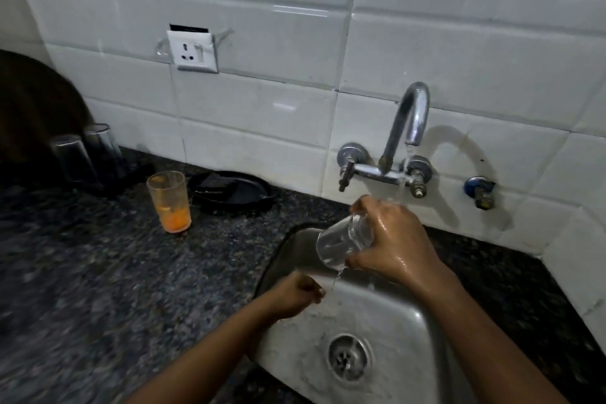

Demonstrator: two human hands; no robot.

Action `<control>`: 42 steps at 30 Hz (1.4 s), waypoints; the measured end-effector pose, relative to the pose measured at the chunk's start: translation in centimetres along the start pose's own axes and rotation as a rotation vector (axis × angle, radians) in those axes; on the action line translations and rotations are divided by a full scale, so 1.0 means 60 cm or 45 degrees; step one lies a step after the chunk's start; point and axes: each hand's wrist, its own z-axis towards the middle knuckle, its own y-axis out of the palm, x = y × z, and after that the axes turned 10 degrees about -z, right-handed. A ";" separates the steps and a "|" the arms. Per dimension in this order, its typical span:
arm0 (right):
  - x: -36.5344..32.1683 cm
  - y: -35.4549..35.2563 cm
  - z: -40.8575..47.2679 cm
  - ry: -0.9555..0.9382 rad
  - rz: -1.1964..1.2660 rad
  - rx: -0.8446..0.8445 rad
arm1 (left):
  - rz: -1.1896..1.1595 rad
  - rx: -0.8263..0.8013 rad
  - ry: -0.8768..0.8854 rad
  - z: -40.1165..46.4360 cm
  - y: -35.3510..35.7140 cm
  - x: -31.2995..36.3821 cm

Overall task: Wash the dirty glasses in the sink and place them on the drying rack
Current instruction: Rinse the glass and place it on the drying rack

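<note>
My right hand (396, 239) grips a clear glass (341, 239) tipped on its side over the steel sink (387, 311), mouth to the lower left, and water spills from its rim. My left hand (295, 297) is curled into a fist over the sink's left edge and holds nothing. Water runs from the tap (410, 121) behind my right hand. A dirty glass with orange residue (170, 202) stands upright on the counter to the left. Two clear glasses (85, 154) stand upside down on a dark rack at the far left.
A dark speckled counter (98, 272) surrounds the sink. A black dish with a dark sponge (234, 192) lies by the wall. A wall socket (192, 50) sits above on white tiles. A blue valve (480, 190) is right of the tap.
</note>
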 end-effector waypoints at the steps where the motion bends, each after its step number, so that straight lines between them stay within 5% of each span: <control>1: -0.013 0.000 0.007 -0.006 0.024 0.044 | 0.071 -0.005 0.036 -0.007 -0.020 -0.006; 11: -0.273 0.055 0.164 -0.180 0.054 0.752 | 0.250 0.502 0.139 -0.120 -0.377 -0.129; 15: -0.411 0.092 0.276 -0.273 0.100 0.648 | 0.472 0.929 0.080 -0.161 -0.581 -0.232; 19: -0.530 0.137 0.391 -0.340 0.167 0.478 | 0.690 1.147 -0.132 -0.167 -0.727 -0.309; 26: -0.663 0.254 0.559 -0.269 0.343 0.220 | 0.738 1.156 -0.167 -0.144 -0.775 -0.357; 33: -0.721 0.348 0.659 -0.274 0.159 -0.002 | 0.771 1.165 -0.197 -0.135 -0.778 -0.360; 42: -0.729 0.392 0.713 -0.203 0.270 -0.024 | 0.815 1.141 -0.287 -0.136 -0.775 -0.349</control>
